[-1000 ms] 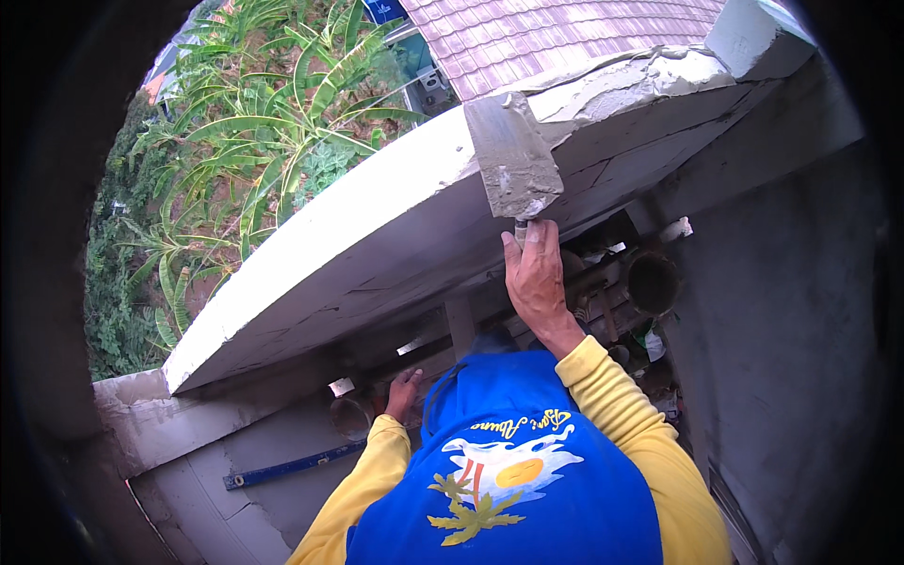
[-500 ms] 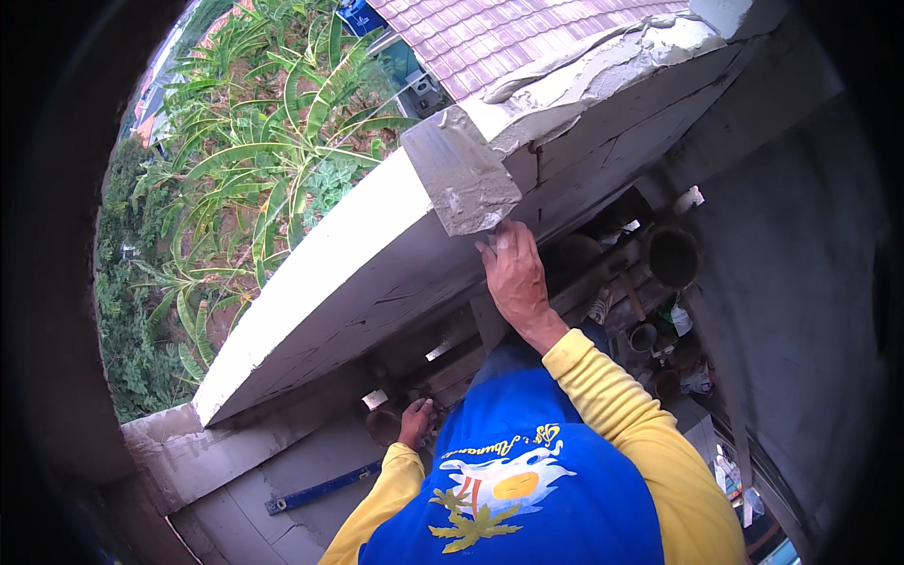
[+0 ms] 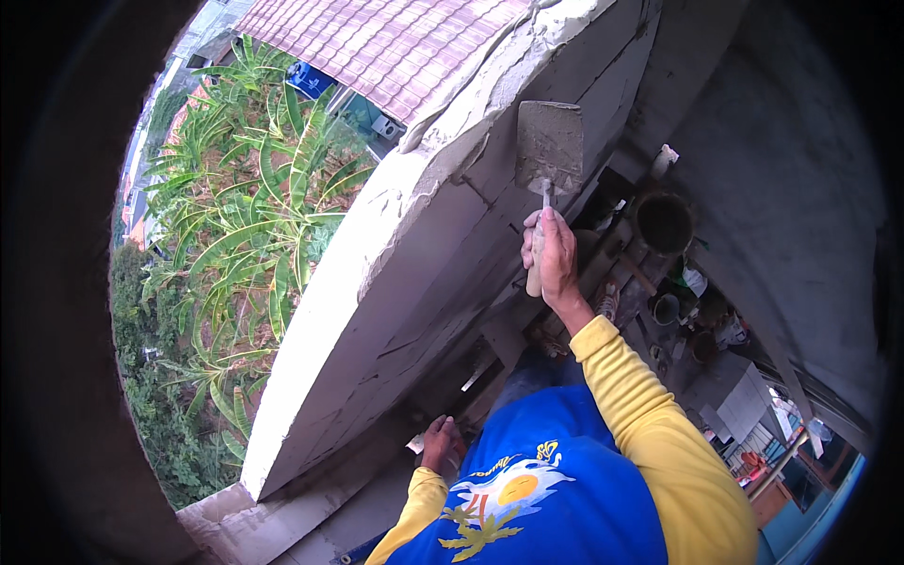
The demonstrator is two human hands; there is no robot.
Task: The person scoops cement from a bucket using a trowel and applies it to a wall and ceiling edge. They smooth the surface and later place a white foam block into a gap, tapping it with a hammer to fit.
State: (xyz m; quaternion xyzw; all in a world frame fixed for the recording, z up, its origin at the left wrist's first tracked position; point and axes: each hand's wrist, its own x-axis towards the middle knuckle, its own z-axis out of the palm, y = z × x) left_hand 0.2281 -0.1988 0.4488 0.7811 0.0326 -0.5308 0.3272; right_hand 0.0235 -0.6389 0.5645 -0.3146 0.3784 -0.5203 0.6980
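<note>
My right hand (image 3: pixel 559 268) is closed around the pale handle of a trowel (image 3: pixel 551 141). Its flat, mortar-smeared blade points away from me, in front of the inner face of the curved block wall (image 3: pixel 452 254). Whether the blade touches the wall, I cannot tell. Rough wet-looking mortar (image 3: pixel 508 66) covers the far part of the wall's top edge; the nearer part is smooth and bright. My left hand (image 3: pixel 438 444) is low beside my body near the wall's foot, in shadow. Its fingers look curled together, and what they may hold is hidden.
Beyond the wall the ground drops to banana plants (image 3: pixel 273 217) and a tiled roof (image 3: pixel 377 42). A dark round bucket (image 3: pixel 662 223) and scattered items lie below on the right. A blue bar-shaped tool (image 3: pixel 363 549) shows at the lower edge.
The trowel has come off the wall's top edge and moved right, over the inner face, its handle now showing. My view has shifted along the wall. My left hand stays low.
</note>
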